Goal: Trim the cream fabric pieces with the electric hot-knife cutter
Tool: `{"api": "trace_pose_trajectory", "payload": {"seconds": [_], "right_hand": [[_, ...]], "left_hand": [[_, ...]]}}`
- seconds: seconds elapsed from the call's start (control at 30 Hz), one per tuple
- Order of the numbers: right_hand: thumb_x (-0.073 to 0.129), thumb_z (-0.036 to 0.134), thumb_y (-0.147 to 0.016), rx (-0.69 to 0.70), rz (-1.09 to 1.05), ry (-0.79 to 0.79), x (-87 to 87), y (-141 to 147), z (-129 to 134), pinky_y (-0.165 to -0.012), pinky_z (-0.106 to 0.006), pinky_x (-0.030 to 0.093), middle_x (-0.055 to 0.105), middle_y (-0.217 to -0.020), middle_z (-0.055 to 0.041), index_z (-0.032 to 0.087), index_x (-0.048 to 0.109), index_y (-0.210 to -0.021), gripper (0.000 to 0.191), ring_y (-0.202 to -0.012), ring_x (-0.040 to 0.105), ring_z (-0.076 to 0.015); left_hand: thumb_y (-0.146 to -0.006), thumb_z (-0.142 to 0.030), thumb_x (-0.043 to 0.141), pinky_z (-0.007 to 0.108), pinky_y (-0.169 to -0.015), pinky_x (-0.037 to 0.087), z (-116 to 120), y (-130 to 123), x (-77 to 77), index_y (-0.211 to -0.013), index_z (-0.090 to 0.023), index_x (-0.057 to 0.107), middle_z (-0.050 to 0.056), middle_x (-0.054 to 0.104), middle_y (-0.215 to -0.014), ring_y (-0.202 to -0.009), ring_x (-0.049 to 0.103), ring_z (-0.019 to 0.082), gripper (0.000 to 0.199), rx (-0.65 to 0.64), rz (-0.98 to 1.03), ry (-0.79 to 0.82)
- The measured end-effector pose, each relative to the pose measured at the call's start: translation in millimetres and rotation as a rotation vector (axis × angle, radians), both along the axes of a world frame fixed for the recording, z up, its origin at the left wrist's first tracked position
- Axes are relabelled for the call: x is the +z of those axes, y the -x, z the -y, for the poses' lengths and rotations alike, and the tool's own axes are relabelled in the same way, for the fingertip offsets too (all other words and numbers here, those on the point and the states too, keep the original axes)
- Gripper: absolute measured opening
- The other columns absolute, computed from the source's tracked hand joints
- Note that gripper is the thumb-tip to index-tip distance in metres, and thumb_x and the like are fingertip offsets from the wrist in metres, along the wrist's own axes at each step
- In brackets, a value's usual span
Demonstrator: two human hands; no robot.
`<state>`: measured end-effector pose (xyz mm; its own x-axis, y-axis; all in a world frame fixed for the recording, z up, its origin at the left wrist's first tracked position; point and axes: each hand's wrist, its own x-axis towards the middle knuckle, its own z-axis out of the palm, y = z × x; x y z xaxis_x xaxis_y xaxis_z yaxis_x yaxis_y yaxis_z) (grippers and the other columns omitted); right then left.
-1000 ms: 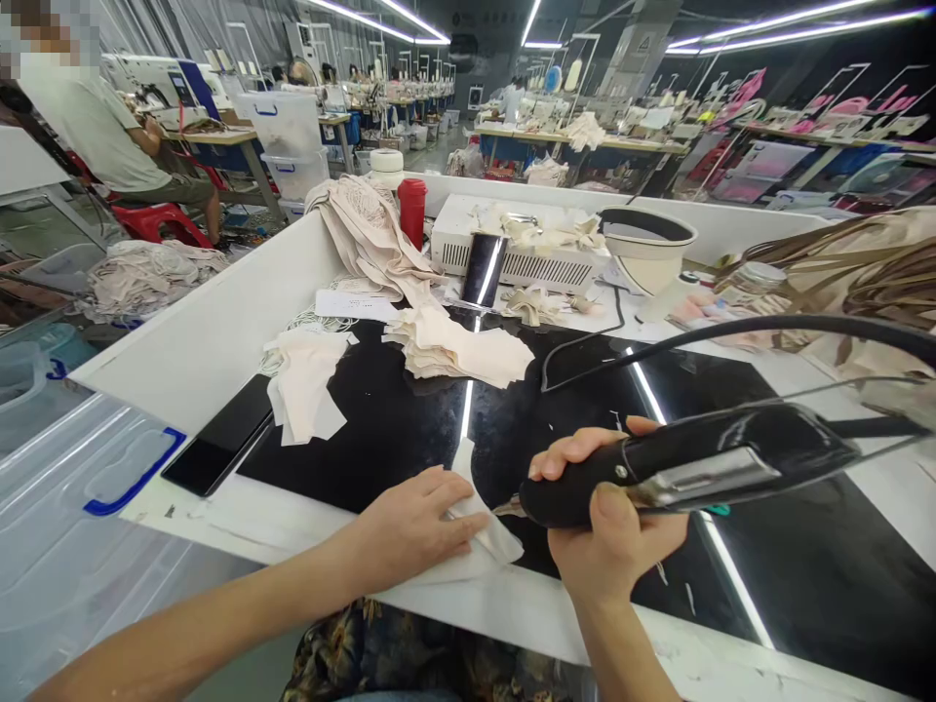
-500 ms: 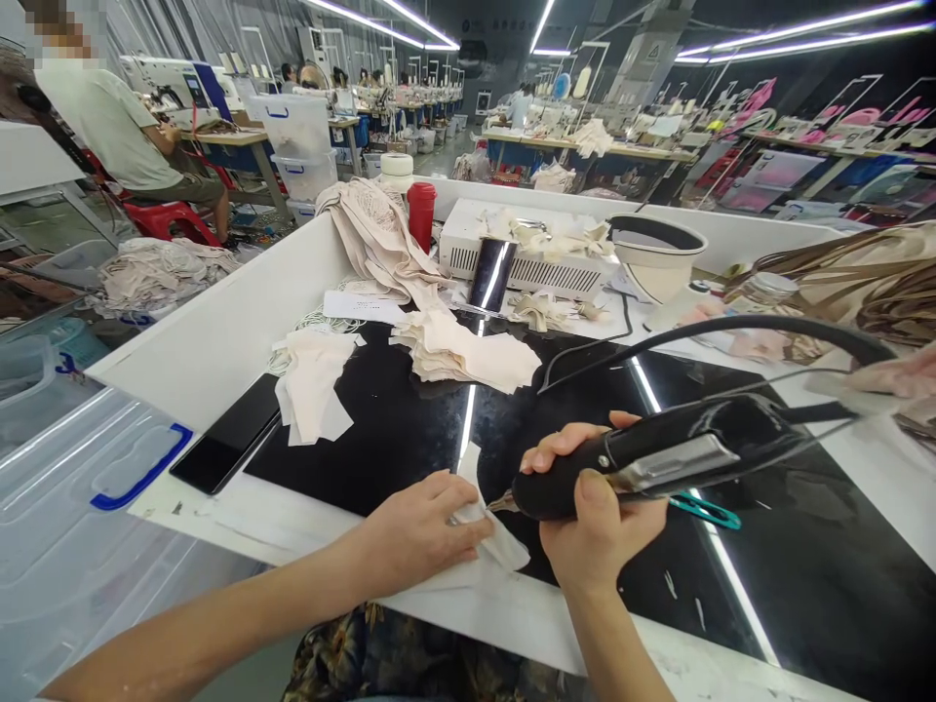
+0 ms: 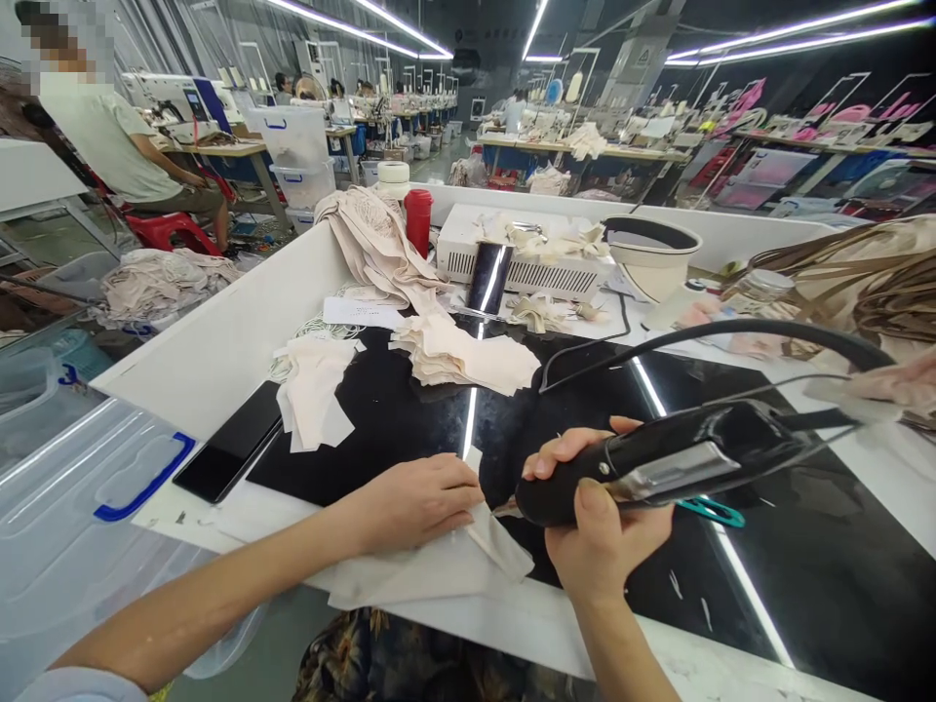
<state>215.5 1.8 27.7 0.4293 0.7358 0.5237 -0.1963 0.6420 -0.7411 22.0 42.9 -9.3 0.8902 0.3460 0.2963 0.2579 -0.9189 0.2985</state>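
My left hand (image 3: 420,502) rests at the near edge of the black sheet (image 3: 395,444), its fingers pressed together on a thin white fabric piece (image 3: 501,546). Part of that fabric lies hidden beneath the fingers. My right hand (image 3: 604,526) is wrapped around a black corded handheld tool (image 3: 673,463) with a silver lever along its side. Its narrow metal tip points left, close to the fabric beside my left fingers; whether it touches cannot be made out. Beyond my hands lie a stack of cream fabric pieces (image 3: 468,356) and a smaller pile of them (image 3: 316,390).
Left of the black sheet lies a dark phone (image 3: 230,444). A teal-handled tool (image 3: 713,511) sits right of my right hand. Behind are a white vented box (image 3: 523,261), a red bottle (image 3: 418,222) and a round bin (image 3: 650,252). A person (image 3: 121,146) sits at far left.
My left hand has shifted slightly up and left, its fingers now flatter on the fabric. A pale translucent sheet now shows below my left forearm. The tool has barely moved.
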Motion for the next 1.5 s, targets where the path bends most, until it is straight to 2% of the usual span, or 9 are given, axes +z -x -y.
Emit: {"api": "trace_pose_trajectory", "payload": {"seconds": [0.3, 0.6, 0.9, 1.03, 1.27, 1.5], "right_hand": [[0.075, 0.026, -0.089, -0.013, 0.036, 0.01, -2.8, -3.0, 2.3, -0.06, -0.034, 0.058, 0.067, -0.088, 0.0019, 0.027, 0.059, -0.126, 0.04, -0.066, 0.064, -0.0157], [0.079, 0.026, -0.079, -0.04, -0.077, 0.027, 11.9, 6.0, -5.3, -0.052, -0.03, 0.055, 0.066, -0.079, 0.0033, 0.026, 0.063, -0.117, 0.042, -0.059, 0.059, -0.0146], [0.078, 0.023, -0.079, -0.036, -0.068, 0.083, 9.8, 10.0, -11.3, -0.053, -0.032, 0.055, 0.067, -0.079, 0.0033, 0.025, 0.062, -0.115, 0.04, -0.058, 0.061, -0.0156], [0.076, 0.021, -0.076, -0.072, -0.066, 0.063, 12.2, 11.6, -14.9, -0.052, -0.031, 0.054, 0.066, -0.078, 0.0043, 0.025, 0.061, -0.115, 0.042, -0.057, 0.06, -0.0158], [0.078, 0.025, -0.079, -0.056, -0.049, 0.084, 11.2, 14.8, -19.1, -0.053, -0.032, 0.055, 0.066, -0.079, 0.0036, 0.024, 0.06, -0.116, 0.041, -0.057, 0.062, -0.0161], [0.077, 0.024, -0.077, -0.065, -0.04, 0.037, 11.9, 16.4, -25.5, -0.053, -0.032, 0.055, 0.065, -0.078, 0.0046, 0.025, 0.06, -0.116, 0.042, -0.057, 0.061, -0.0158]], "left_hand": [[-0.11, -0.023, 0.053, 0.046, -0.118, 0.046, 0.5, 17.0, -1.4, -0.125, -0.015, 0.064, 0.01, 0.067, -0.123, -0.115, 0.063, 0.024, 0.021, -0.004, -0.003, 0.051], [-0.11, -0.022, 0.052, 0.043, -0.12, 0.045, 3.2, 15.2, -7.5, -0.123, -0.016, 0.067, 0.009, 0.068, -0.122, -0.112, 0.066, 0.02, 0.021, 0.012, 0.048, 0.024], [-0.111, -0.023, 0.05, 0.037, -0.114, 0.049, 3.7, 12.4, -9.4, -0.12, -0.016, 0.068, 0.01, 0.068, -0.12, -0.111, 0.065, 0.02, 0.021, 0.016, 0.083, 0.032], [-0.112, -0.024, 0.049, 0.036, -0.112, 0.05, 4.2, 11.6, -11.6, -0.119, -0.016, 0.067, 0.009, 0.068, -0.121, -0.11, 0.065, 0.019, 0.021, 0.022, 0.086, 0.023], [-0.109, -0.024, 0.057, 0.035, -0.109, 0.052, 4.7, 11.4, -14.7, -0.123, -0.017, 0.068, 0.008, 0.069, -0.123, -0.109, 0.066, 0.019, 0.019, 0.036, 0.089, 0.019], [-0.108, -0.023, 0.059, 0.034, -0.107, 0.052, 5.0, 9.0, -13.5, -0.117, -0.016, 0.069, 0.009, 0.07, -0.12, -0.106, 0.067, 0.018, 0.016, 0.046, 0.103, -0.006]]}}
